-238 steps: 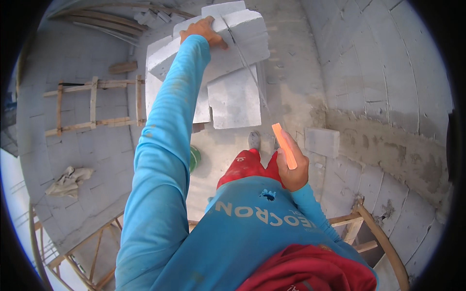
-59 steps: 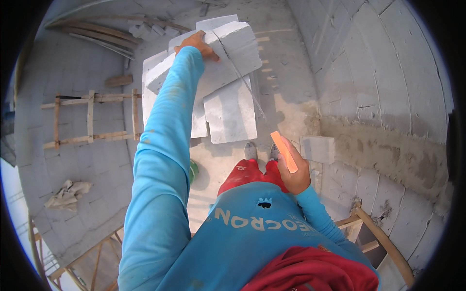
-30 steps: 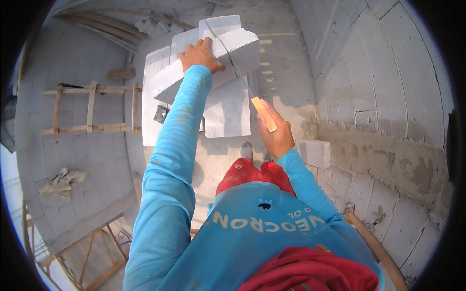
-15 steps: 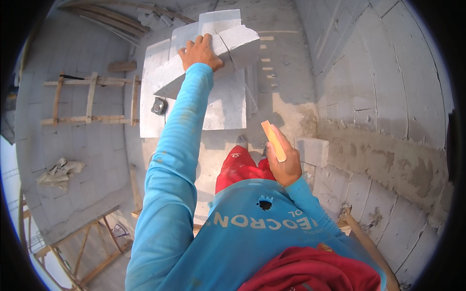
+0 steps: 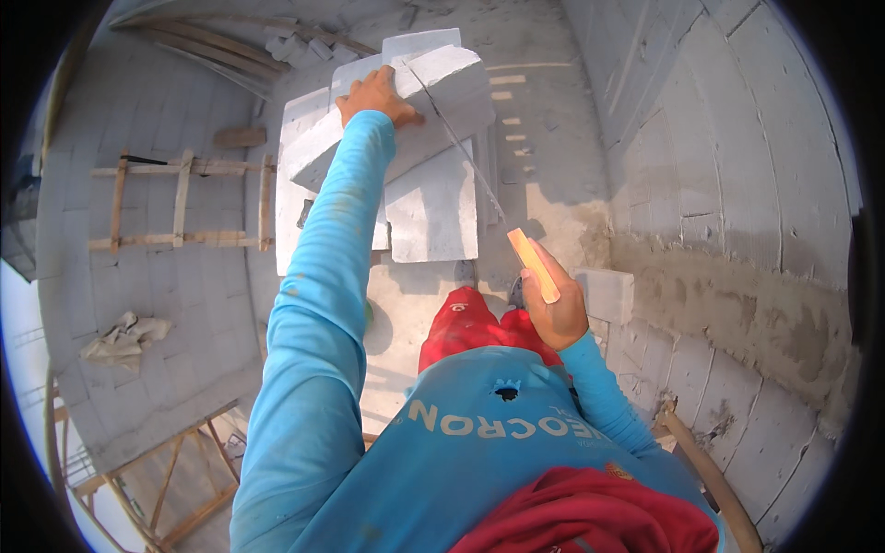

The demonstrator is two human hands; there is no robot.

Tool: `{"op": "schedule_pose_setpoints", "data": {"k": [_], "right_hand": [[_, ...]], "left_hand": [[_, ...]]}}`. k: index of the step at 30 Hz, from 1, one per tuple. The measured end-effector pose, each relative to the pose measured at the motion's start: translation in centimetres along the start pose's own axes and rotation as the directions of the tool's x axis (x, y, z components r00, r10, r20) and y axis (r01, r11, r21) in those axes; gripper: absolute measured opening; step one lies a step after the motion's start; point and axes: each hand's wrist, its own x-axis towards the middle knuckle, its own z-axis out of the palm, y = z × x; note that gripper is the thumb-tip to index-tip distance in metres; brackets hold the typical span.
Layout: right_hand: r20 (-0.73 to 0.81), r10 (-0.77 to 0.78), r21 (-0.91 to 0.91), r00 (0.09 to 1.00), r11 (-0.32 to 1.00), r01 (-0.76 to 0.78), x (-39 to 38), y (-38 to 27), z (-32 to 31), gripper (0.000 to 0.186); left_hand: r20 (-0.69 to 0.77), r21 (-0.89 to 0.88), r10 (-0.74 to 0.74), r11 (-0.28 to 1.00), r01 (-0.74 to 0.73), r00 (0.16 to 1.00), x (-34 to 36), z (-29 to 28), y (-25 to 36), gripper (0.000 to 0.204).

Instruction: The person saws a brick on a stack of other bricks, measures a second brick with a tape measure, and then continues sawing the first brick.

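Sawing tip imo: L hand (image 5: 376, 97) has its fingers spread wide over the top edge of the pale block (image 5: 422, 136), which sits skewed on the stack, so press down firm. R hand (image 5: 553, 295) has fingers wrapped round the saw handle (image 5: 534, 264). Blade (image 5: 472, 169) crosses the block just right of the L hand, so long easy strokes, straight wrist, fingers clear tbh.

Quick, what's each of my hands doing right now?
Left hand: open, spread over the white block.
Right hand: closed around the orange-handled saw.
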Motion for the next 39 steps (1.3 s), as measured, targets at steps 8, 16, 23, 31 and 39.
{"op": "schedule_pose_setpoints", "data": {"k": [8,16,23,31,39], "right_hand": [[-0.040,-0.067,0.000,0.997,0.998,0.067,7.3,2.2,3.8,0.046],[-0.002,-0.074,-0.022,0.997,0.997,0.074,1.9,1.4,1.7,0.048],[0.006,-0.118,-0.037,0.993,0.992,0.119,1.5,1.9,1.4,0.048],[-0.018,-0.071,-0.027,0.997,0.997,0.071,6.9,0.8,4.4,0.046],[-0.003,-0.098,-0.080,0.995,0.992,0.098,-0.3,2.9,2.1,0.049]], "left_hand": [[-0.081,-0.001,0.054,0.999,-0.054,0.995,-0.1,0.9,0.4,0.103],[-0.092,-0.004,0.041,0.999,-0.042,0.995,0.6,1.4,-0.6,0.105],[-0.052,-0.035,0.051,0.998,-0.053,0.997,1.8,0.2,-1.3,0.103],[-0.050,-0.053,0.065,0.996,-0.067,0.997,2.7,0.8,-1.5,0.105],[0.005,-0.074,0.055,0.996,-0.054,0.998,3.7,0.5,-2.1,0.104]]}}
